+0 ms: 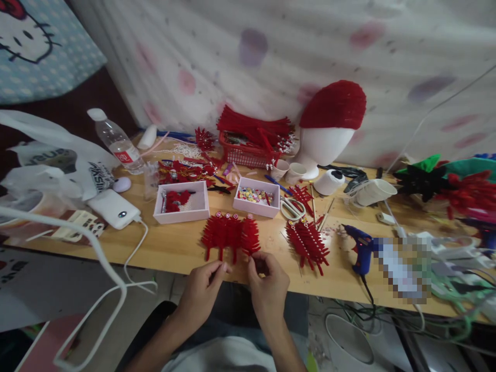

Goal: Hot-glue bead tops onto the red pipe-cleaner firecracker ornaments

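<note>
Several red chenille leaf-shaped pieces [222, 235] lie side by side at the table's front edge, each topped with a small round bead. The rightmost red chenille piece [250, 235] meets the fingertips of my right hand [270, 284], which is pinched on its lower end. My left hand [203, 292] is just left of it, thumb and forefinger pressed together; whatever is between them is too small to make out. To the right, more red pieces [308, 245] carry strings of white beads. White-handled scissors [292, 210] lie behind these.
Two white boxes [181, 216] [256, 207] hold beads and red bits. Behind are a red basket [248, 155] of chenille stems and a white head form [323, 144] wearing a red cap. A blue glue gun [363, 250] lies right; a bottle [120, 144] and power bank [115, 208] are left.
</note>
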A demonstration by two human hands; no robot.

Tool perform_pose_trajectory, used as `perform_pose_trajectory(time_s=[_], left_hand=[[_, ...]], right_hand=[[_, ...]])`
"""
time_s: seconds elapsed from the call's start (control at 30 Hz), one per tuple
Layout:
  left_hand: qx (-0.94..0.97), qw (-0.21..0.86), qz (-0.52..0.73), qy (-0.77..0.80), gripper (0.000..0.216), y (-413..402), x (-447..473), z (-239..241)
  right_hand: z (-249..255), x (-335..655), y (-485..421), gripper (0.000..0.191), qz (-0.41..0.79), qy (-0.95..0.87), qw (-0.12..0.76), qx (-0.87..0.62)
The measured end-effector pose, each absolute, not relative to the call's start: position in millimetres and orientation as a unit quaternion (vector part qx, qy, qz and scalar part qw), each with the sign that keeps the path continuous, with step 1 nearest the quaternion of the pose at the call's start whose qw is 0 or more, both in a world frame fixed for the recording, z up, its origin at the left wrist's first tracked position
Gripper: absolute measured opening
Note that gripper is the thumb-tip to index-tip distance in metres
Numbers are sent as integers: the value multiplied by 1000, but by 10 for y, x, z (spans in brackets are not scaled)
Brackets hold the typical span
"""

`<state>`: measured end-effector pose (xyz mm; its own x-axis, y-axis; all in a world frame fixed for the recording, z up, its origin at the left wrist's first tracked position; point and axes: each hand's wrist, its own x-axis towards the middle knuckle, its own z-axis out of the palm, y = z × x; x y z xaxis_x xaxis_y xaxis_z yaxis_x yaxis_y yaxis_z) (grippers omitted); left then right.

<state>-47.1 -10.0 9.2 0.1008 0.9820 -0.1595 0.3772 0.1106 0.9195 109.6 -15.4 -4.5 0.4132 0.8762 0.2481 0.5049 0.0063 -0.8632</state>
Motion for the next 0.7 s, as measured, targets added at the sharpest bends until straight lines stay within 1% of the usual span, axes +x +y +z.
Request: perform_pose_trajectory(time_s=[0.37,0.43,0.57,0.63,0.7], left_hand=[[600,452,317,579,37,-116,-502,98],[604,440,318,584,35,-126,-495,123],[624,407,340,574,31,-148,-442,170],[657,388,340,550,28,-136,-387,176],[710,356,318,518,25,-88,-317,165]], right_hand=[[-91,1051,-63,16,155,-549,464,-678],[-75,1071,-79,16,161,-534,484,-675],[-18,1140,-133,15,182,-480,554,-656],[2,1205,-151,14,148,-479,569,-652],[-7,1285,-157,12,92,-500,559,-655]])
